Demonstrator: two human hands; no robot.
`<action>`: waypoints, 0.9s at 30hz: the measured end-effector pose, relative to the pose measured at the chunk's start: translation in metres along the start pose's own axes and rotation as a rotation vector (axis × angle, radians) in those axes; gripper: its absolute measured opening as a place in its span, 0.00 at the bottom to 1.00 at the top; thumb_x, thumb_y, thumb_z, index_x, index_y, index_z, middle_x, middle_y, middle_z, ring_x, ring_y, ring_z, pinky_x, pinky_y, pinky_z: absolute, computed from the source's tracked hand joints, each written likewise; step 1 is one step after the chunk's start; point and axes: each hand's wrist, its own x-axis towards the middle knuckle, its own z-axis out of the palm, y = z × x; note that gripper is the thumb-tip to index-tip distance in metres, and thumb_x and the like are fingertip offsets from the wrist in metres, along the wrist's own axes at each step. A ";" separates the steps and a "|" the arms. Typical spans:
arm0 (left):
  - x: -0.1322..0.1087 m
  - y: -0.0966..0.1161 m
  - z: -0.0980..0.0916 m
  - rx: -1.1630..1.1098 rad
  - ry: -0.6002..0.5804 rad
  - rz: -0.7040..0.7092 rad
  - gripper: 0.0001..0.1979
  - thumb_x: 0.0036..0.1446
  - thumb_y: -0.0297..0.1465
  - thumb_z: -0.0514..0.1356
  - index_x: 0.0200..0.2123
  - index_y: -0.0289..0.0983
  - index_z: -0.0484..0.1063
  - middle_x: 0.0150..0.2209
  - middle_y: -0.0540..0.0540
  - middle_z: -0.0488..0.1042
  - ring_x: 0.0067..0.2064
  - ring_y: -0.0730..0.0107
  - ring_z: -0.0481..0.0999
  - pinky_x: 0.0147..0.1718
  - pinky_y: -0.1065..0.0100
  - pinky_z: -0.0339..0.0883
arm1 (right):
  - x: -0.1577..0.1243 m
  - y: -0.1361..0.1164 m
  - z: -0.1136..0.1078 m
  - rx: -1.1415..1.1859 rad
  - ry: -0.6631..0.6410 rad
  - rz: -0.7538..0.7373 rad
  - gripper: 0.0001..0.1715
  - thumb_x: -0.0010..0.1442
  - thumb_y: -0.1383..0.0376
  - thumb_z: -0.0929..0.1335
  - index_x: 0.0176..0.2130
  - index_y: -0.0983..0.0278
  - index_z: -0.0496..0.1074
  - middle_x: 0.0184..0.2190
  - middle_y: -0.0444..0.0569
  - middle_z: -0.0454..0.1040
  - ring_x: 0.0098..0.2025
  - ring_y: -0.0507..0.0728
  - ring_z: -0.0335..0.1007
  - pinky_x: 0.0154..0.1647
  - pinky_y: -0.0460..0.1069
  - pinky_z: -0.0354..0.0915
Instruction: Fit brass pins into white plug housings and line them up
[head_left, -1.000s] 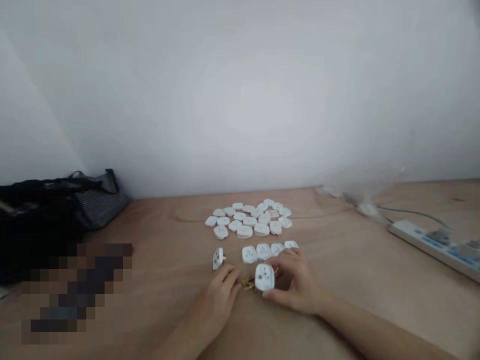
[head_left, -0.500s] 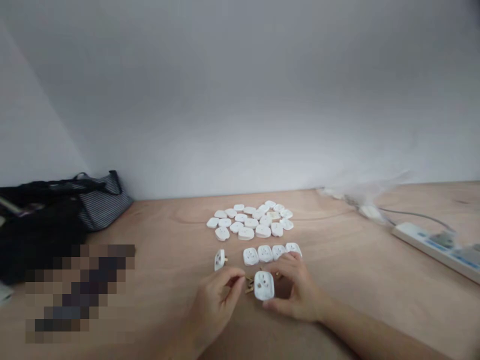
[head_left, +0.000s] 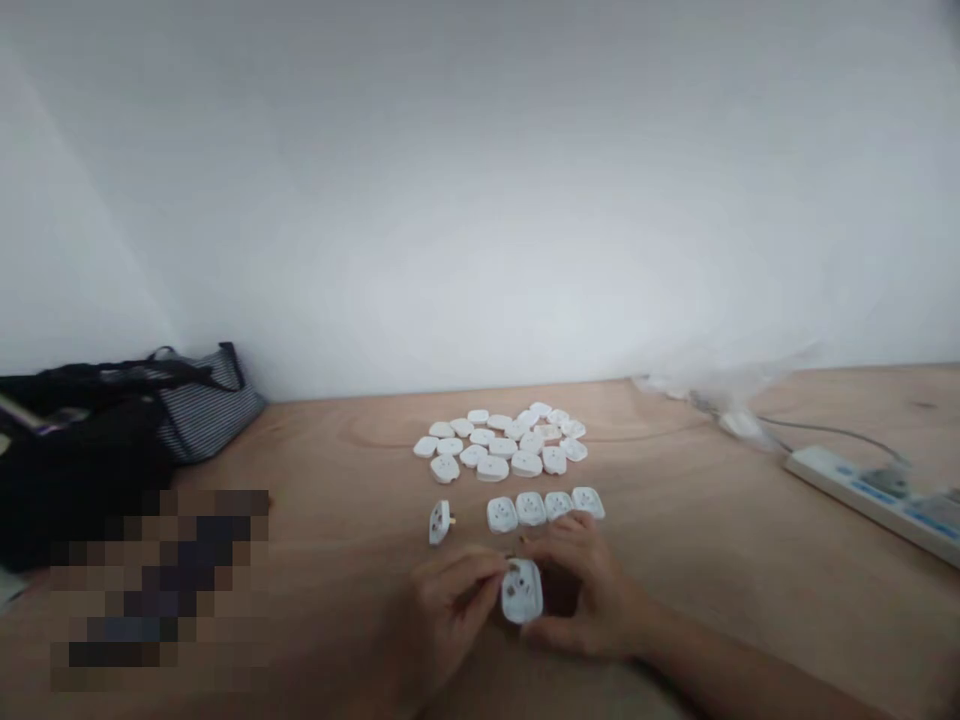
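Observation:
My right hand [head_left: 585, 590] grips a white plug cover [head_left: 522, 591] upright above the wooden table [head_left: 720, 520]. My left hand [head_left: 450, 610] is pinched at the cover's upper left edge, where a small brass piece [head_left: 513, 566] shows. Just beyond my hands lies a row of white plug covers [head_left: 545, 506], face up. One more cover [head_left: 440, 521] stands on its side to the left. A cluster of several white plug halves [head_left: 501, 441] lies farther back.
A dark bag with a striped pouch [head_left: 112, 430] sits at the left against the wall. A white power strip [head_left: 870, 490] with its cable and a clear plastic bag [head_left: 720, 395] lie at the right.
Both hands have drawn toward me and lifted the white cover off the table. My left hand has closed into a pinch against the cover's edge.

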 end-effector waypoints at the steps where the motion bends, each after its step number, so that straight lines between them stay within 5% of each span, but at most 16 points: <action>1: 0.000 0.000 0.000 0.003 -0.006 -0.006 0.08 0.55 0.22 0.58 0.34 0.38 0.75 0.32 0.48 0.78 0.33 0.71 0.78 0.33 0.74 0.71 | 0.000 -0.001 0.000 0.005 -0.005 0.003 0.24 0.44 0.51 0.72 0.40 0.59 0.72 0.29 0.45 0.73 0.35 0.58 0.66 0.43 0.54 0.52; 15: -0.001 -0.003 0.001 -0.065 -0.081 0.057 0.09 0.56 0.21 0.58 0.37 0.37 0.75 0.34 0.46 0.79 0.36 0.71 0.77 0.37 0.73 0.71 | 0.001 -0.003 -0.001 0.016 -0.030 -0.005 0.25 0.46 0.50 0.71 0.42 0.59 0.71 0.31 0.46 0.74 0.35 0.58 0.67 0.43 0.55 0.52; 20: -0.006 -0.005 -0.002 0.032 -0.130 0.049 0.12 0.57 0.24 0.57 0.43 0.41 0.75 0.47 0.44 0.74 0.48 0.63 0.72 0.46 0.65 0.68 | 0.002 -0.006 -0.003 0.027 -0.059 -0.012 0.27 0.47 0.49 0.71 0.45 0.57 0.70 0.35 0.46 0.75 0.38 0.58 0.67 0.44 0.54 0.52; 24: -0.012 -0.015 -0.007 0.031 -0.123 -0.032 0.25 0.53 0.33 0.63 0.55 0.42 0.65 0.50 0.42 0.70 0.52 0.57 0.69 0.51 0.59 0.65 | 0.001 -0.003 -0.004 0.028 -0.047 0.007 0.28 0.47 0.49 0.72 0.46 0.56 0.70 0.36 0.46 0.76 0.39 0.59 0.67 0.46 0.56 0.52; 27: -0.012 -0.020 -0.007 -0.033 -0.197 -0.054 0.34 0.43 0.40 0.69 0.54 0.41 0.65 0.48 0.42 0.73 0.49 0.55 0.71 0.49 0.59 0.66 | 0.000 0.001 -0.002 0.041 -0.035 0.025 0.30 0.44 0.46 0.73 0.45 0.54 0.71 0.33 0.45 0.76 0.37 0.59 0.68 0.46 0.56 0.52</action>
